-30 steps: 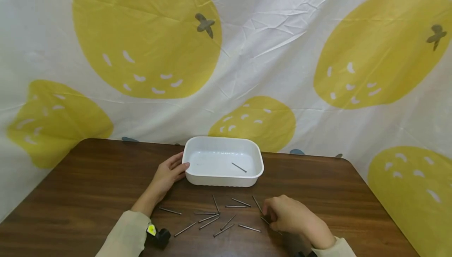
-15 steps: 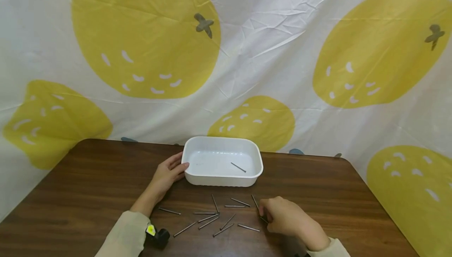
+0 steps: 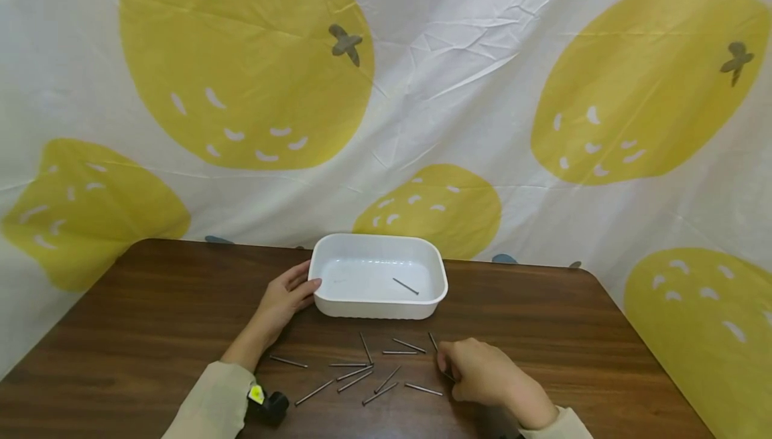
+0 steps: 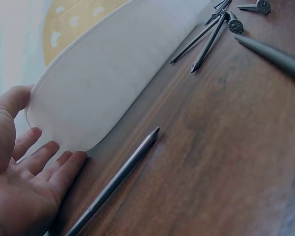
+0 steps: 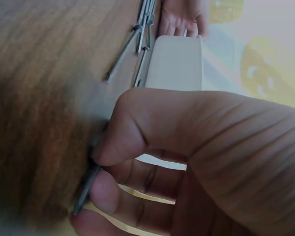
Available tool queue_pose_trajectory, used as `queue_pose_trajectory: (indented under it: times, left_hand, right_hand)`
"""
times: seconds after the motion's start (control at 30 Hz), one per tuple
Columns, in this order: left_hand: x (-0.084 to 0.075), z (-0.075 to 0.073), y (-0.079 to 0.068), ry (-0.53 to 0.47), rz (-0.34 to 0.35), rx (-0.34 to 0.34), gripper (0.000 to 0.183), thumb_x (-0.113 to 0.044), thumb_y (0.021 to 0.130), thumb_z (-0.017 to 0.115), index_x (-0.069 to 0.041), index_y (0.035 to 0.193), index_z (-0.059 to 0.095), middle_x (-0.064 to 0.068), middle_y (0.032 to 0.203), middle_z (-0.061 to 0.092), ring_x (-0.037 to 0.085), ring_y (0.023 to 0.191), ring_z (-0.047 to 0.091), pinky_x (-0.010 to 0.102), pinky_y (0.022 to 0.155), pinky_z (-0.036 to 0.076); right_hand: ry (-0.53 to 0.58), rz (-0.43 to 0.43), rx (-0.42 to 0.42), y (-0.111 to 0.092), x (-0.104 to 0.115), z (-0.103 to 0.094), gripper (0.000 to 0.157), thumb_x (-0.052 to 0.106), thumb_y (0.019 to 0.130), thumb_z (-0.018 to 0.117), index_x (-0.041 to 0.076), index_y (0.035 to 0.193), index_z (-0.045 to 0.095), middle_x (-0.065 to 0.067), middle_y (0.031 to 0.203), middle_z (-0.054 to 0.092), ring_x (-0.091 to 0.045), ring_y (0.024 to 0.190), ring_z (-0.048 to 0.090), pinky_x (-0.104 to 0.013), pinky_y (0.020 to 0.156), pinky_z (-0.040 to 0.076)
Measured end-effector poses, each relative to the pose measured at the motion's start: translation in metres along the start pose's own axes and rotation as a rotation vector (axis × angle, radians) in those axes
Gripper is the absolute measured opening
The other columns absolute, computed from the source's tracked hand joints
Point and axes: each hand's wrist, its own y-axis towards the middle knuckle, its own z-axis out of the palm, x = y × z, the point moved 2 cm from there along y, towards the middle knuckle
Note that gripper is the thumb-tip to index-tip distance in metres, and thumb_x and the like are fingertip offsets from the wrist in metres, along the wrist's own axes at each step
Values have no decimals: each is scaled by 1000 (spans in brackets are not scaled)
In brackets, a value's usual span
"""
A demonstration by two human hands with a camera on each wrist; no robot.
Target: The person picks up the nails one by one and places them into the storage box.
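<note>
A white rectangular dish [image 3: 380,309] stands toward the back of the table, with one nail [image 3: 405,286] lying inside. At its left end, my left hand [image 3: 283,298] holds the wall, thumb over the rim and fingers against the outside. Low on the right, my right hand [image 3: 482,372] pinches a steel nail [image 5: 86,189] between thumb and fingers, right at the tabletop. Part of that nail is hidden by the fingers. Another nail [image 3: 433,341] lies just beyond the fingertips, partly covered in the head view.
Several loose nails lie in front of the dish, among them a nail [image 3: 313,393] at the left and a nail [image 3: 423,389] near my right hand. Behind the brown wooden table [image 3: 573,318] hangs a white cloth [image 3: 458,110] printed with yellow fruit.
My right hand has shifted slightly left and covers more of the nail under it. My left hand and the dish keep their places.
</note>
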Motion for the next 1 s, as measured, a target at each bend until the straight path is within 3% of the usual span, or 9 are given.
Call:
queue_pose_trajectory:
  times: [0.5, 1.0]
  left_hand:
    - [3, -3, 0, -6, -3, 3, 66, -27, 101, 63, -8, 157, 34, 22, 161, 37, 35, 143, 46, 45, 113, 50]
    - [4, -2, 3, -15, 22, 6, 63, -24, 101, 63, -4, 155, 37, 24, 157, 42, 33, 137, 51, 35, 106, 55]
  right_hand:
    - [78, -83, 36, 1, -2, -4, 37, -8, 61, 69, 17, 86, 59, 9, 69, 52, -1, 61, 44, -19, 52, 39]
    - [194, -196, -34, 10, -10, -37, 31, -8, 69, 67, 11, 94, 65, 7, 77, 59, 1, 71, 50, -17, 59, 48]
